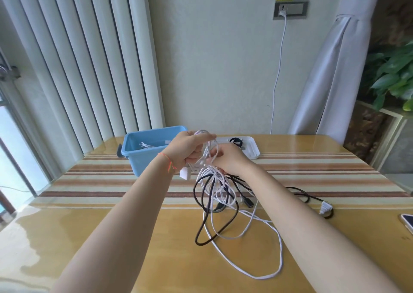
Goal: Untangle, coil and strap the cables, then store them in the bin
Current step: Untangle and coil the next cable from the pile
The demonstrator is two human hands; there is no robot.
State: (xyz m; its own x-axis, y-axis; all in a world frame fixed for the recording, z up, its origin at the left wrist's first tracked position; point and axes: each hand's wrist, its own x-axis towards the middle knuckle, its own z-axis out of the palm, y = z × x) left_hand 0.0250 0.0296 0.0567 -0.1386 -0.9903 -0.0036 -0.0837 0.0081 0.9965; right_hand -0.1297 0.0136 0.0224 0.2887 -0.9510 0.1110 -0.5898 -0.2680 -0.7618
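My left hand (190,148) grips a bundle of white cable loops (206,151) held up above the table, with a white plug (185,173) hanging under the wrist. My right hand (225,159) pinches the white strands just right of that bundle. Below the hands the white cable (279,254) trails onto the table in a long loop, tangled with a black cable (202,228). The blue bin (138,156) stands behind my left hand and holds a white cable (146,145).
A white tray (252,146) with a black strap (235,141) lies behind my right hand. A plug end (325,208) and a phone (407,223) lie at the right of the striped table (111,181). A wall cable (278,73) hangs from the socket.
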